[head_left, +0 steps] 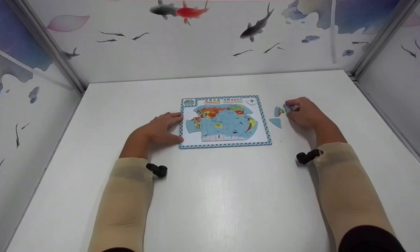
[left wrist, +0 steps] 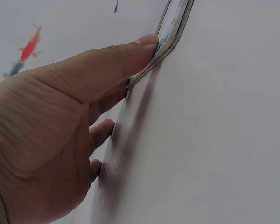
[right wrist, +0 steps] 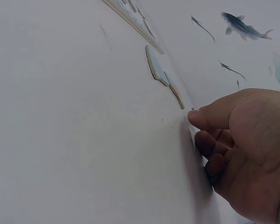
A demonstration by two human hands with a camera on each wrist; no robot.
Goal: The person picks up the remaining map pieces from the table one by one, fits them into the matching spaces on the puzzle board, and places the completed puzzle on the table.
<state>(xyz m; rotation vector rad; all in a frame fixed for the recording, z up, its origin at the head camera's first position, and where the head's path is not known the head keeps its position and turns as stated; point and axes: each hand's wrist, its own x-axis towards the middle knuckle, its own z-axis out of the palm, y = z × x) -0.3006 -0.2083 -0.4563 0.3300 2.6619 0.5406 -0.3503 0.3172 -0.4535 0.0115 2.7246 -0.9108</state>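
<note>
A world-map jigsaw puzzle [head_left: 227,122] lies flat in its dotted-border tray [head_left: 227,145], with white gaps at the map's left and right sides. My left hand [head_left: 159,129] rests at the tray's left edge, fingers extended; in the left wrist view its thumb [left wrist: 147,46] touches the tray's corner. To the right of the tray, my right hand [head_left: 304,112] pinches a small blue puzzle piece [head_left: 285,107] between thumb and fingertips. That piece is mostly hidden by the fingers. Beside it lie a blue-and-yellow piece [head_left: 277,111] and a plain blue piece [head_left: 276,122].
The white table [head_left: 217,196] meets a back wall [head_left: 210,59] painted with fish, and side walls stand left and right. Black wrist cameras protrude inward from both sleeves, the left camera [head_left: 158,170] and the right camera [head_left: 306,157].
</note>
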